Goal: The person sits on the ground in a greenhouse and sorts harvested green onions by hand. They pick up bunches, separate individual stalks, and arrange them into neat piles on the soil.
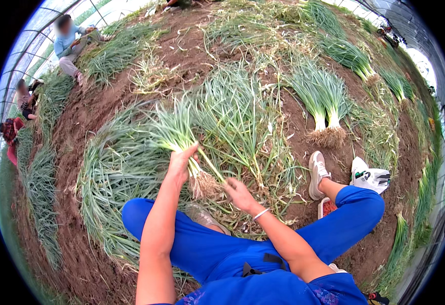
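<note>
My left hand (pixel 183 162) is closed around a bunch of green onions (pixel 176 129), leaves pointing away from me and pale, stringy roots (pixel 203 185) hanging toward me. One separate green onion stalk (pixel 212 164) slants down from beside that bunch to my right hand (pixel 240 194), whose fingers pinch its lower end. Under and beyond my hands, loose green onions (pixel 230 110) lie in a wide heap. A denser pile of long green leaves (pixel 119 160) spreads to the left of my left forearm.
Two bundled green onions (pixel 327 103) lie roots-toward-me at the right, with more bundles (pixel 350 59) beyond. Near my right shoe (pixel 317 173) are a white plastic bag (pixel 371 177) and a white container of red pieces (pixel 326 207). People sit at the left, one in light blue (pixel 68 44).
</note>
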{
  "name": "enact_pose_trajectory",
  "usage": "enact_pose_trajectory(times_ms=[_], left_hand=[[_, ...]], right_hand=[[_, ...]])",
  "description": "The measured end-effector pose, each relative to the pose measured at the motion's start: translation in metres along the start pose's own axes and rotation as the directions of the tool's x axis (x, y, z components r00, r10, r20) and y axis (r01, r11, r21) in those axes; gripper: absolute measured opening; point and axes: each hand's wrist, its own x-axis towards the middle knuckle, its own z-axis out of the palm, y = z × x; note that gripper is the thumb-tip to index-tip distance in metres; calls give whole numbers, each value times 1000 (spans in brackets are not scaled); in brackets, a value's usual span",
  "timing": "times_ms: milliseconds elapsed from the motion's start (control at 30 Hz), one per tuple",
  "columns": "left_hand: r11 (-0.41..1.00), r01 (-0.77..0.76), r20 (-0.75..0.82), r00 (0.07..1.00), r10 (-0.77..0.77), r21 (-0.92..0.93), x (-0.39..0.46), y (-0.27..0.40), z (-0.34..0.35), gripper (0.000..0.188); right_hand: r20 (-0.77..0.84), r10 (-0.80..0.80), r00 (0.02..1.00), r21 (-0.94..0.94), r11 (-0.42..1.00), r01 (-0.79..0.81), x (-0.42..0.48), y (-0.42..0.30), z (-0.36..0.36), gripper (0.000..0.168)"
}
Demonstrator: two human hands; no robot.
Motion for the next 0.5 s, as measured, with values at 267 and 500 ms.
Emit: enact_pose_trajectory(times_ms=[267, 500], left_hand=[[999, 35, -124, 992, -31, 29, -9, -31, 6, 19], [951, 15, -21, 1000, -22, -309, -2, 20, -4, 22]], right_hand=[[-39, -197, 980, -390, 906, 166, 7, -18, 29, 37], [-341, -43, 939, -52, 998, 27, 16, 18, -24, 37]])
